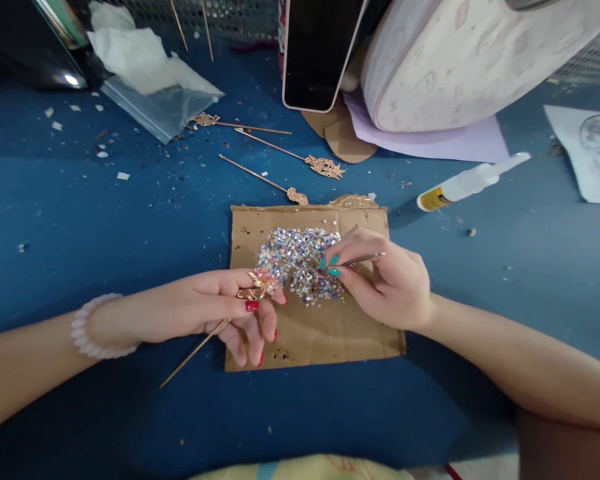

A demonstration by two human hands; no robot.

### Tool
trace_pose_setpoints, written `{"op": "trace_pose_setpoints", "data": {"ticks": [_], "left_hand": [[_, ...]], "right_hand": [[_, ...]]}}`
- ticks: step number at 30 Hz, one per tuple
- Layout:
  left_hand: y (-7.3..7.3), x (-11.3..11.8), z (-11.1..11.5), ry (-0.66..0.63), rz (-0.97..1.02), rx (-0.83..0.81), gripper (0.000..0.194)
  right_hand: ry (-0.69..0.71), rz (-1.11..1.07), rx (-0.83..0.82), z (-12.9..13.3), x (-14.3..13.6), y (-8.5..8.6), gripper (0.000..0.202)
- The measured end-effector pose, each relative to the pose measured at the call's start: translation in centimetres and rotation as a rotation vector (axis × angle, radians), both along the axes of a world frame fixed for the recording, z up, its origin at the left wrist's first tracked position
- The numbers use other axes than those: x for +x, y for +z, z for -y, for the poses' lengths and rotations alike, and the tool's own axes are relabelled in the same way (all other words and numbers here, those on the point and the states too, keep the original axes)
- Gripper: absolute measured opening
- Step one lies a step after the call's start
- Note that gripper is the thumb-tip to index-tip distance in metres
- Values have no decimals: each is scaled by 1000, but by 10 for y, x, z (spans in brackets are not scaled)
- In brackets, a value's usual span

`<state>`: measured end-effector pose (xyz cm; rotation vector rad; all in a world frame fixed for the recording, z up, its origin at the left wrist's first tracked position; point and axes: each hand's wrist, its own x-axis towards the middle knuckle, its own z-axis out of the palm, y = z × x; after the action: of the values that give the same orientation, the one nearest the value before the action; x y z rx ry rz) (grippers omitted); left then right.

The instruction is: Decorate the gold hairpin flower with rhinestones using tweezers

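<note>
My left hand (230, 307) pinches a gold hair stick by its ornamental head (263, 283), which carries pink and clear stones. The hair stick's thin shaft (195, 352) slants down to the left below the palm. In my right hand (387, 280), thumb and fingers close round a slim metal tool (367, 258); its working tip is hidden by the fingers. The fingertips are over the right side of a pile of glittering rhinestones (295, 250). That pile lies on a flat piece of brown cardboard (330, 340) between and beneath both hands.
Gold hair sticks (325, 167) lie behind the cardboard. A glue bottle (455, 187) is at the right. Farther back are a phone (320, 53), a pale patterned bag (445, 67), lilac paper (460, 143) and a clear plastic bag (155, 100). Small scraps dot the blue table (105, 240).
</note>
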<state>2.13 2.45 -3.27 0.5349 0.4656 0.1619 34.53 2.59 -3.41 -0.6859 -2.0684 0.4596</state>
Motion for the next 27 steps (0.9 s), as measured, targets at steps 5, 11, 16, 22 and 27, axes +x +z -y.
{"op": "trace_pose_setpoints", "data": {"ticks": [5,11,16,22,27], "left_hand": [[2,0,0,-1,11,-6,18],[4,2,0,0,21,-11,14],[2,2,0,2,51,-24,17],[-2,2,1,5,75,-49,19],[1,3,1,-1,79,-55,15]], "right_hand": [[17,-36,2,0,2,-1,23],[78,-40,2,-1,1,1,22],[152,-15,-29,6,2,7,21],[212,4,-110,22,-2,11,15],[216,28,-110,23,-5,8,13]]}}
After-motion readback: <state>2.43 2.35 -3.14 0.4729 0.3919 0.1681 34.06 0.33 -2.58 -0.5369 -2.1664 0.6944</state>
